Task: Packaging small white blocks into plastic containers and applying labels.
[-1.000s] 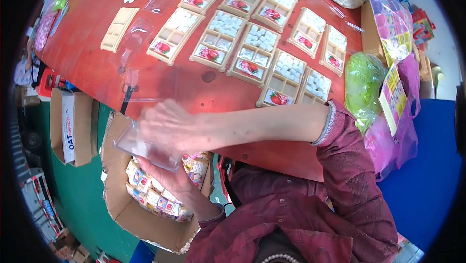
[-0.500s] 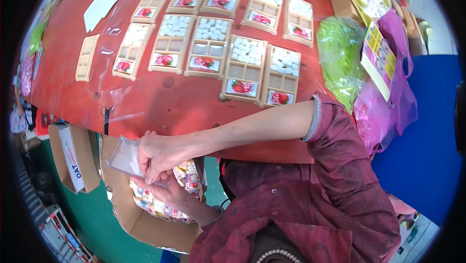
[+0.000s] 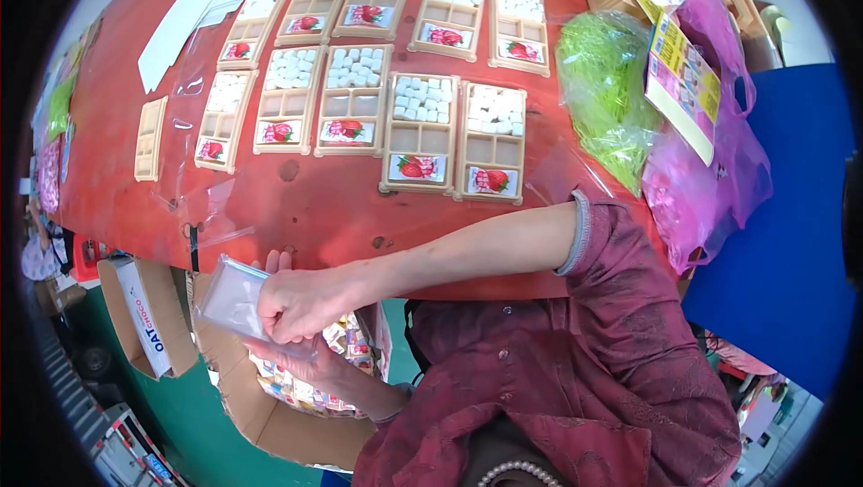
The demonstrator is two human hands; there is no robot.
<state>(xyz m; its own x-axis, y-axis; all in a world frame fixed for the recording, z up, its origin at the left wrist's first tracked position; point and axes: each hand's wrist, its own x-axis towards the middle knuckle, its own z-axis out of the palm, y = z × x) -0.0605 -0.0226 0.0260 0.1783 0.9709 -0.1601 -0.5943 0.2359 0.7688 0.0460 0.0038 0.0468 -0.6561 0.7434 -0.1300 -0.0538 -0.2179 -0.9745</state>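
My left hand (image 3: 315,368) supports a clear, flat plastic case or pouch (image 3: 235,296) from below, with its fingertips showing past the far side. My right hand (image 3: 298,305) lies over it, its fingers curled into a fist against the plastic; what they pinch is hidden. Both hands are above an open cardboard box (image 3: 270,428) holding many small colourful packets (image 3: 310,388). Beyond them on the red table, several tan compartment trays (image 3: 490,150) hold white marshmallow-like pieces (image 3: 422,98) and strawberry picture cards (image 3: 417,168).
A tan tray (image 3: 150,139) with bare compartments lies at the left. White sheets (image 3: 175,37) lie at the far left. A bag of green shreds (image 3: 602,91), a pink plastic bag (image 3: 710,190) and a yellow printed card (image 3: 685,69) are at the right. Another carton (image 3: 126,325) stands left, below the table.
My right hand has closed into a tighter fist over the clear plastic, while left fingertips now show beyond it. The view has shifted slightly, so the trays appear farther left.
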